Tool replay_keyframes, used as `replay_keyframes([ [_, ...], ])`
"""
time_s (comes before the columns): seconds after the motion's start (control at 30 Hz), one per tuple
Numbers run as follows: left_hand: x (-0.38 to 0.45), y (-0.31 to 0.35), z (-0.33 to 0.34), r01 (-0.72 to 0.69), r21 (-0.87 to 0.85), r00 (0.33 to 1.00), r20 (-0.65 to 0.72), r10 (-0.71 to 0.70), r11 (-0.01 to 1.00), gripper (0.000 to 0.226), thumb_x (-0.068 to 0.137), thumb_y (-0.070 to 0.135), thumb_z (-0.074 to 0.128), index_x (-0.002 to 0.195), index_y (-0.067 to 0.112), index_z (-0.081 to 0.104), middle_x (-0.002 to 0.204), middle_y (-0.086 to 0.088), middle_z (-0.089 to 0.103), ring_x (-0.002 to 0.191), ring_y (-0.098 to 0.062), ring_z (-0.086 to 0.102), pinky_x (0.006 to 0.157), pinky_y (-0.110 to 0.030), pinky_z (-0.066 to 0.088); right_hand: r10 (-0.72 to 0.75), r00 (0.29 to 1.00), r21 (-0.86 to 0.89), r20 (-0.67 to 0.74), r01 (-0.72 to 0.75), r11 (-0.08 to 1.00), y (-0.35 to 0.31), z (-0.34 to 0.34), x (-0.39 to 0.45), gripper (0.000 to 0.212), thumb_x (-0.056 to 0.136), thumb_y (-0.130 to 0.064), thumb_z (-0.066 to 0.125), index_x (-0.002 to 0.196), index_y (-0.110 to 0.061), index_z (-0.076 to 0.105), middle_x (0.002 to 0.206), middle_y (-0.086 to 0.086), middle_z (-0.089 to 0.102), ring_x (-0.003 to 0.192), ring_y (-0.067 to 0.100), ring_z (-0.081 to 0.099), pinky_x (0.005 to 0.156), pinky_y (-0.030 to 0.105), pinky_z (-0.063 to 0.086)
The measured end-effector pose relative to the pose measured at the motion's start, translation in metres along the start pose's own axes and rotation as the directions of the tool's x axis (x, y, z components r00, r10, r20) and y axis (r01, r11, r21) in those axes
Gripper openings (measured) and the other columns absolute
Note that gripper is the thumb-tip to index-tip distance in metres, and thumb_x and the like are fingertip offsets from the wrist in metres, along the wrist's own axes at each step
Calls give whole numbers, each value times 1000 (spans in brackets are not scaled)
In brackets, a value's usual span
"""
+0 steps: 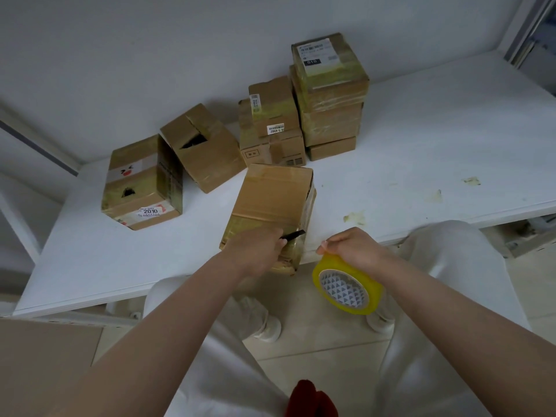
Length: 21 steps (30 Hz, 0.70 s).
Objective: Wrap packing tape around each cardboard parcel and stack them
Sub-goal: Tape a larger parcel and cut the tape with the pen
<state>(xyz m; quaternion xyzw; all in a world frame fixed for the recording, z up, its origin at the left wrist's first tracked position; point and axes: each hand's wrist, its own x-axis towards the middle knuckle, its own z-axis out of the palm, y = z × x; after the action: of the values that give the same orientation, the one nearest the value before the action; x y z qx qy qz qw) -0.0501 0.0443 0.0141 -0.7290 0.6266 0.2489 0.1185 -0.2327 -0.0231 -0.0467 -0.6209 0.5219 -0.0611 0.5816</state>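
Tape roll (347,285), yellow with a patterned core, hangs just off the table's (421,152) near edge, and our right hand (353,249) grips its upper rim with curled fingers. Our left hand (255,251) is closed around a black blade (293,235), its tip lying on the glossy taped end of the nearest parcel (270,200), which overhangs the table's front edge. Farther left sits a parcel marked 2010 (141,183), with an open-flapped box (201,145) leaning beside it. Against the wall stand a two-box stack (270,124) and, touching it on the right, a taller taped stack (329,94).
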Motion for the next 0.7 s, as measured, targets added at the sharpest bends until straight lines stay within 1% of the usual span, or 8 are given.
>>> replay_keyframes([
  [0.07, -3, -6, 3, -21, -33, 1000, -15, 20, 999, 24, 106, 34, 27, 90, 21, 41, 74, 4, 46, 67, -11, 44, 59, -30, 31, 58, 998, 20, -3, -58, 998, 0, 5, 4, 19, 92, -22, 64, 96, -11, 79, 104, 5, 72, 98, 19, 64, 91, 31, 48],
  [0.17, -6, -12, 5, -28, -41, 999, -43, 26, 999, 25, 106, 36, 27, 90, 23, 41, 78, 3, 51, 71, -13, 49, 62, -30, 35, 160, 987, -39, 2, -160, 986, 12, 11, 10, 24, 85, -21, 69, 99, -2, 76, 105, 14, 72, 99, 27, 66, 91, 39, 51],
  [0.27, -5, -14, 9, -24, -55, 992, -122, 17, 998, 26, 105, 39, 27, 98, 22, 45, 82, 2, 56, 73, -11, 53, 62, -27, 38, 215, 977, -65, 1, -214, 975, 29, 10, 7, 19, 85, -20, 69, 94, -5, 77, 100, 10, 73, 96, 24, 66, 94, 38, 51],
  [0.37, -2, -6, 12, 46, -132, 938, -336, -88, 990, 32, 103, 43, 31, 116, 18, 45, 88, -2, 62, 74, -17, 61, 63, -29, 48, 196, 981, -13, -5, -196, 980, 40, 8, 0, 15, 86, -19, 68, 90, -9, 77, 94, 5, 72, 92, 22, 65, 93, 36, 49],
  [0.47, 5, 14, 15, 130, -255, 862, -448, -236, 958, 35, 99, 51, 39, 114, 19, 38, 86, -1, 62, 75, -23, 65, 62, -35, 54, 178, 984, 34, -14, -177, 984, 43, 7, 0, 10, 83, -23, 71, 85, -15, 77, 89, 1, 72, 89, 18, 64, 93, 37, 49],
  [0.53, 12, 26, 25, 190, -205, 853, -449, -265, 960, 42, 96, 56, 41, 112, 18, 33, 88, -3, 60, 78, -27, 66, 61, -36, 52, 158, 987, 74, -34, -156, 985, 42, 5, 4, 7, 81, -23, 72, 80, -20, 77, 87, -1, 72, 88, 17, 64, 93, 37, 50],
  [0.6, 19, 33, 37, 259, -71, 846, -464, -262, 963, 48, 96, 56, 42, 118, 15, 32, 99, -4, 58, 87, -26, 65, 60, -33, 49, 123, 991, 130, -57, -115, 985, 37, 2, 5, 10, 82, -22, 71, 74, -22, 77, 87, -3, 74, 90, 17, 66, 93, 35, 50],
  [0.7, 26, 37, 47, 301, 8, 835, -485, -259, 954, 49, 97, 48, 47, 128, 13, 31, 117, -5, 53, 103, -22, 60, 61, -29, 43, 62, 995, 199, -84, -44, 979, 27, -8, 3, 11, 87, -19, 69, 80, -23, 77, 93, -5, 73, 93, 14, 65, 86, 27, 46],
])
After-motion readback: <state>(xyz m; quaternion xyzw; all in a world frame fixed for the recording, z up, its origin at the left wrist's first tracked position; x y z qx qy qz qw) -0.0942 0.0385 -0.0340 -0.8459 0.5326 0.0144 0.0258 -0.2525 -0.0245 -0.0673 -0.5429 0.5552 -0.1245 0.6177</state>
